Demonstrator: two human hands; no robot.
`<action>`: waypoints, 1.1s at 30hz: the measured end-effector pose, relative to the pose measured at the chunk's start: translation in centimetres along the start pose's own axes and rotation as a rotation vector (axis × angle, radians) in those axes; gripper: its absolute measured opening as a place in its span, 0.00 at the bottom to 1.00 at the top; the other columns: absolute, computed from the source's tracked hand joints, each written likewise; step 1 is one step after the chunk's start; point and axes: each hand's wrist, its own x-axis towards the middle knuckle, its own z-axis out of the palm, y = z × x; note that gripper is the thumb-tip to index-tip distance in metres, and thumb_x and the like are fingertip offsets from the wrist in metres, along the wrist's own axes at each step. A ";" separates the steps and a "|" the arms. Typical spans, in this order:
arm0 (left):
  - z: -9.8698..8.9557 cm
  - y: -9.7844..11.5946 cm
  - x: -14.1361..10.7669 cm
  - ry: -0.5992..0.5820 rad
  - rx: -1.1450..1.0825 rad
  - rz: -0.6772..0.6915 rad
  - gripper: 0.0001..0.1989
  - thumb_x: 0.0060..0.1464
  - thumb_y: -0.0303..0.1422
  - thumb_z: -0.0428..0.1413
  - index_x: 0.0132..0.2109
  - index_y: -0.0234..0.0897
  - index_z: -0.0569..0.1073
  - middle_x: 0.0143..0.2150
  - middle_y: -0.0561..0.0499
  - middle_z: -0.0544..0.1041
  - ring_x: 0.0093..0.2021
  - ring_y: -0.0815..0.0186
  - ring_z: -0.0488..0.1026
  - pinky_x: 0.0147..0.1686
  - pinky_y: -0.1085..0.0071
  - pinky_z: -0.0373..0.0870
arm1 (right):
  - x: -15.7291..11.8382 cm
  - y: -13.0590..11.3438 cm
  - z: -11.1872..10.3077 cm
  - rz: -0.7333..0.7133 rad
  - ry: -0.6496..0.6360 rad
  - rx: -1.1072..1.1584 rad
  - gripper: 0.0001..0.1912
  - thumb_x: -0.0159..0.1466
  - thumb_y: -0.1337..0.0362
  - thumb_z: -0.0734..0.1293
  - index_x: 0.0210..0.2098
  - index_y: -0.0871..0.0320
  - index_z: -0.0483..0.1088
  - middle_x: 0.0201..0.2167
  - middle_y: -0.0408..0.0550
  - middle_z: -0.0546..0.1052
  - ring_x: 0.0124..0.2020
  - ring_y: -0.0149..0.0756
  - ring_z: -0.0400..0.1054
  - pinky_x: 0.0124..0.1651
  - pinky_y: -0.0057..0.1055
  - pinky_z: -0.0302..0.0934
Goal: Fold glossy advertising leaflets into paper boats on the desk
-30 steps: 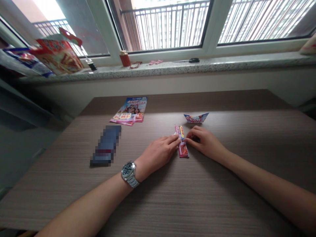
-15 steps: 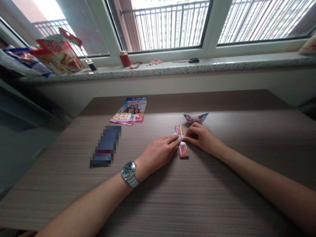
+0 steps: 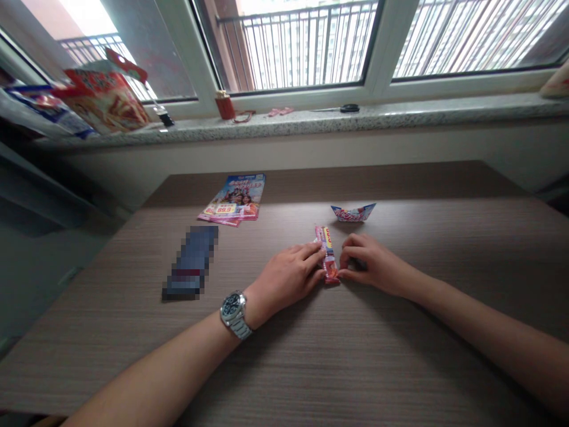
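Observation:
A colourful printed flyer, folded into a narrow strip [image 3: 329, 264], lies on the tabletop. My left hand [image 3: 291, 270], with a metal watch on its wrist, presses flat along the strip's left side; its fingers are outstretched and cover part of it. My right hand [image 3: 368, 264] has its fingers curled in, with thumb and fingertip pinched at the strip's lower right edge. Behind the right hand stands a folded paper boat [image 3: 353, 212], printed in similar colours and touched by neither hand.
Several printed flyers [image 3: 237, 198] lie stacked at the back left of the table [image 3: 267, 367]. A blurred dark flat object [image 3: 191, 264] sits in front of them. On the windowsill [image 3: 191, 131] are food packages [image 3: 109, 104], a red container [image 3: 224, 107] and a dark-handled tool [image 3: 349, 108].
My right hand has slid toward me along the strip to its lower end. The strip's lower part now lies narrower and in line with the upper part. My left hand has hardly moved.

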 end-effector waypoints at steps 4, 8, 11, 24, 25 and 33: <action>0.0 0.3 0.0 0.013 -0.031 -0.030 0.21 0.69 0.40 0.50 0.64 0.39 0.69 0.65 0.41 0.71 0.63 0.55 0.71 0.62 0.55 0.70 | -0.3 -0.3 -0.1 -0.018 -0.016 0.017 0.07 0.62 0.59 0.74 0.31 0.54 0.75 0.38 0.49 0.74 0.40 0.42 0.67 0.45 0.39 0.62; 0.1 0.4 0.1 0.015 -0.038 -0.042 0.20 0.71 0.40 0.48 0.62 0.38 0.70 0.64 0.41 0.71 0.62 0.56 0.71 0.62 0.56 0.70 | -0.4 -0.5 -0.5 -0.034 -0.062 0.025 0.07 0.64 0.58 0.73 0.32 0.54 0.75 0.39 0.49 0.74 0.42 0.42 0.67 0.47 0.40 0.62; 0.3 0.5 0.1 0.024 -0.040 -0.055 0.21 0.68 0.41 0.52 0.63 0.37 0.69 0.65 0.41 0.70 0.62 0.55 0.71 0.61 0.55 0.70 | -0.2 -0.4 -0.7 0.001 -0.052 0.083 0.08 0.66 0.59 0.70 0.33 0.54 0.74 0.37 0.49 0.73 0.40 0.41 0.68 0.44 0.38 0.63; 0.0 0.8 0.2 0.036 -0.061 -0.060 0.21 0.66 0.41 0.56 0.62 0.37 0.70 0.64 0.42 0.72 0.61 0.55 0.72 0.61 0.57 0.70 | 3.7 2.4 1.0 0.080 0.145 -0.022 0.08 0.64 0.63 0.70 0.29 0.56 0.71 0.33 0.47 0.72 0.35 0.39 0.69 0.38 0.34 0.62; 0.0 0.8 0.2 0.035 -0.060 -0.062 0.21 0.66 0.41 0.56 0.61 0.37 0.71 0.64 0.42 0.72 0.61 0.55 0.72 0.61 0.57 0.71 | 4.0 2.6 0.9 0.083 0.151 -0.049 0.08 0.64 0.64 0.71 0.29 0.56 0.70 0.33 0.47 0.73 0.34 0.38 0.69 0.38 0.33 0.62; 0.1 0.7 0.2 0.031 -0.059 -0.089 0.21 0.65 0.41 0.56 0.60 0.37 0.72 0.64 0.43 0.72 0.62 0.55 0.71 0.63 0.58 0.69 | 6.2 4.1 1.2 0.110 0.223 -0.143 0.07 0.65 0.64 0.70 0.31 0.56 0.69 0.31 0.46 0.72 0.32 0.38 0.67 0.36 0.32 0.58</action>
